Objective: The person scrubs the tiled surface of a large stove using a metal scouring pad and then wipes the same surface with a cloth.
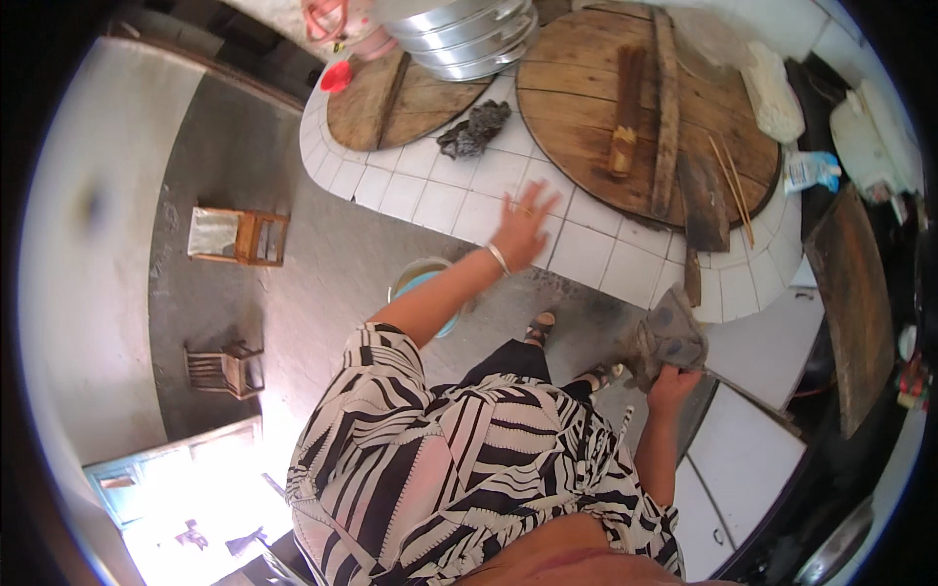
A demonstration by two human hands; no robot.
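Observation:
My left hand [524, 227] is held with its fingers spread over the front edge of the white tiled stove top [440, 198], holding nothing. A dark crumpled cloth or scrubber [475, 130] lies on the tiles beyond it. My right hand [673, 388], lower and to the right, grips a grey-brown rag [670, 333] that hangs off the counter's edge side. Beyond the rag, a large round wooden lid [571, 110] bears a bundled brush-like tool [627, 110], a dark wooden board [703, 205] and a pair of chopsticks [733, 190].
Stacked metal steamers [462, 36] stand on a smaller wooden lid [418, 102], beside a red cup [336, 76]. A bucket [425, 282] stands on the floor under my left forearm. Two wooden chairs [256, 238] are by the wall. White cabinets [747, 447] stand at right.

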